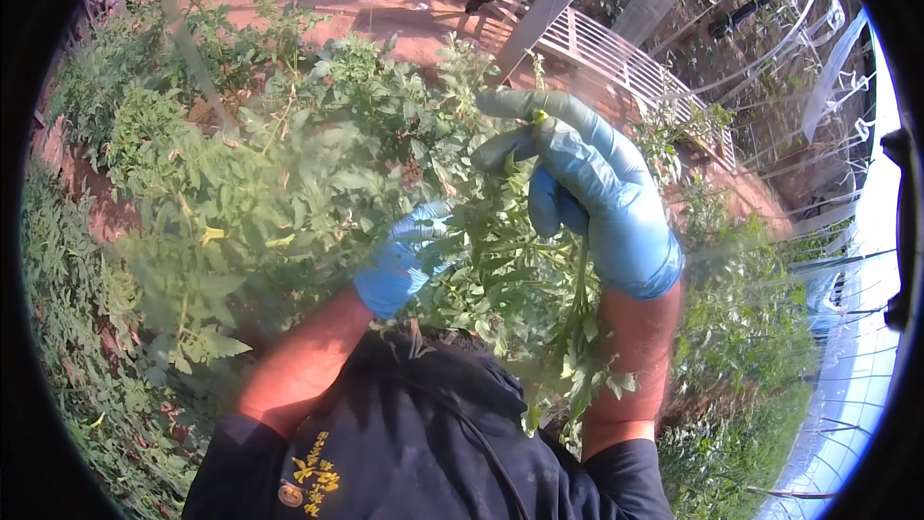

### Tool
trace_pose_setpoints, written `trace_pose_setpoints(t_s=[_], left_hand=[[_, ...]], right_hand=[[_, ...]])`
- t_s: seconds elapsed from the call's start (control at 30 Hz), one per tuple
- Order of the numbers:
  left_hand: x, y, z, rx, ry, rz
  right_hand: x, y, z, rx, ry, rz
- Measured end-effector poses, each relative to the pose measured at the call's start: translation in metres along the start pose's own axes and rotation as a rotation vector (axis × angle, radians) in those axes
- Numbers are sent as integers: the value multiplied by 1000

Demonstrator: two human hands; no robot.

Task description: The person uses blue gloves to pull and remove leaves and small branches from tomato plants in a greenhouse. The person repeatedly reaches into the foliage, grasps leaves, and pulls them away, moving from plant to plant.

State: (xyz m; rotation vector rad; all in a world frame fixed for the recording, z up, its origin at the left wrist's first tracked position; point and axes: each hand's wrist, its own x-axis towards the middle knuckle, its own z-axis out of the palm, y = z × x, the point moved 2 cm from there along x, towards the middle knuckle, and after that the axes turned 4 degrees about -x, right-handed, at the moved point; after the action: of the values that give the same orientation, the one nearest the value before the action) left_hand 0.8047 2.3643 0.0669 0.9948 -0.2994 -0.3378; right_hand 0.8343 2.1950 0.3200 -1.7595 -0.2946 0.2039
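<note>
My right hand [606, 180], in a blue glove with green-stained fingers, is raised in front of me. Its curled fingers hold several leafy green shoots [580, 303], probably of tomato, whose stems and leaves hang below the palm along my forearm. A small green tip [540, 116] shows between thumb and fingers. Lower and to the left, my left hand [403, 260], also gloved in blue, reaches into the foliage of the tomato plants [339, 180]. Leaves cover part of its fingers, so its grip is unclear.
Bare reddish soil [317, 3] lies beyond the plants. A pale slatted frame [613, 50] stands at the upper right beside a slanted post [556, 3]. Thin strings hang among the plants. Bright greenhouse film [844, 375] curves along the right side.
</note>
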Motion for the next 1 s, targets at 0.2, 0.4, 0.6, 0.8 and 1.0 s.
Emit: trace_pose_setpoints(t_s=[0.2, 0.4, 0.6, 0.8, 1.0], left_hand=[[14, -22, -10, -28, -138, -59], [5, -39, -26, -476, -41, -38], [25, 11, 13, 590, -161, 111], [27, -57, -36, 378, -34, 211], [65, 1, -13, 151, 227, -55]], right_hand=[[22, -21, 7, -377, -7, -194], [26, -36, 18, -595, -2, -247], [58, -22, -11, -832, 97, -270], [49, -38, 25, -810, -150, -340], [23, -34, 8, -733, -380, -59]])
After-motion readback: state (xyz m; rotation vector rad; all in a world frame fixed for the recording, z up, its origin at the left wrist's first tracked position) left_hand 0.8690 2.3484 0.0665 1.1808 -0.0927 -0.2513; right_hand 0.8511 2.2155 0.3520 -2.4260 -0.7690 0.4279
